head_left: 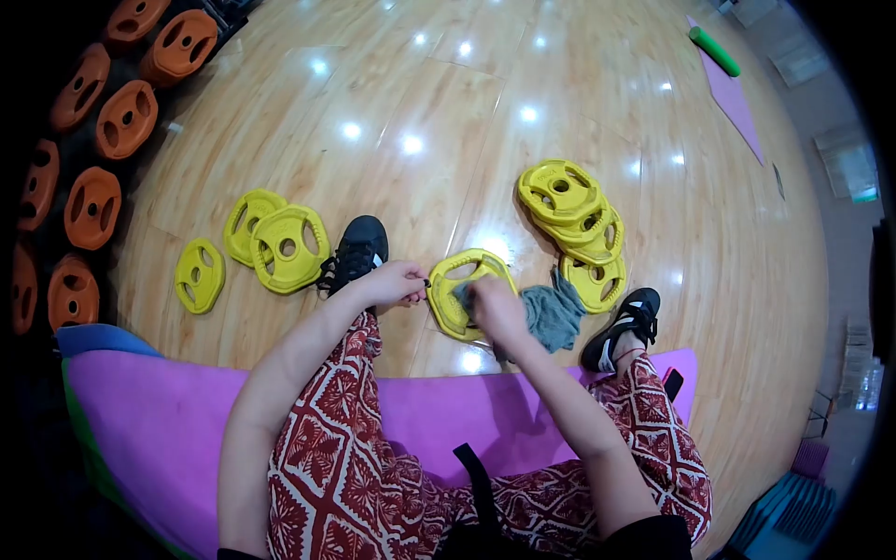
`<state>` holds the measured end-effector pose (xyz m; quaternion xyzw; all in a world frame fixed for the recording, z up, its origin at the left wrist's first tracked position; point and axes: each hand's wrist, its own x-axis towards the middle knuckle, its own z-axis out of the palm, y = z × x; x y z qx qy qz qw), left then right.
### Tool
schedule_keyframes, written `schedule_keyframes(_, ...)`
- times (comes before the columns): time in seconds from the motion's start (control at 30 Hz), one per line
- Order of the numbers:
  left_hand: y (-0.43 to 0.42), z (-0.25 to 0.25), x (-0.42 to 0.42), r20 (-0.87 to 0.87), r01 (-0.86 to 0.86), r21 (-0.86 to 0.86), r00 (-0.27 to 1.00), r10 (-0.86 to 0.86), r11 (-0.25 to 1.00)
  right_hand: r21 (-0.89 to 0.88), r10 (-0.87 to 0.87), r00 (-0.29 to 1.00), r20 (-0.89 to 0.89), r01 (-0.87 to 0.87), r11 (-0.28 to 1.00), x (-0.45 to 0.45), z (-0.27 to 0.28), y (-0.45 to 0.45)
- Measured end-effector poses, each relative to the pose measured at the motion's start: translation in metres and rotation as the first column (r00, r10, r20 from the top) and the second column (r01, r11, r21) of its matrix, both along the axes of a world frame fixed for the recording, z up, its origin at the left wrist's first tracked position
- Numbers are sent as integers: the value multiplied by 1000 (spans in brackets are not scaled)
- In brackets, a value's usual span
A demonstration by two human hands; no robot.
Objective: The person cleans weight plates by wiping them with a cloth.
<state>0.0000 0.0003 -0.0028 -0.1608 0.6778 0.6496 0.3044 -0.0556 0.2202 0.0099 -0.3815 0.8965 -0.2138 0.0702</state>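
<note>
Between my feet a yellow weight plate (450, 324) with cut-out grips is held at floor level, its lower edge toward me. My left hand (401, 282) is closed at the plate's left rim, fingers pinched on it. My right hand (497, 308) is closed around a grey-green cloth (553, 313) and presses part of it on the plate's face. The rest of the cloth trails to the right. The right fingertips are partly hidden and a little blurred.
Three yellow plates (291, 248) lie left of my left shoe (362, 250). A stack of several yellow plates (560, 190) is ahead of my right shoe (623, 329). Orange plates (126, 119) hang on a rack at left. I sit on a pink mat (159, 401); a phone (673, 384) lies on it.
</note>
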Motion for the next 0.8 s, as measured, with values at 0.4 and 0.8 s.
schedule_keyframes(0.4,0,-1,-2,-11,58,-45,998,-59,997,-121,-270,909,-318,244,962,32,-20,2)
schedule_keyframes(0.8,3,1,-2,-11,-15,-52,1000,15,999,217,127,983,-135,-95,972,-48,8,16)
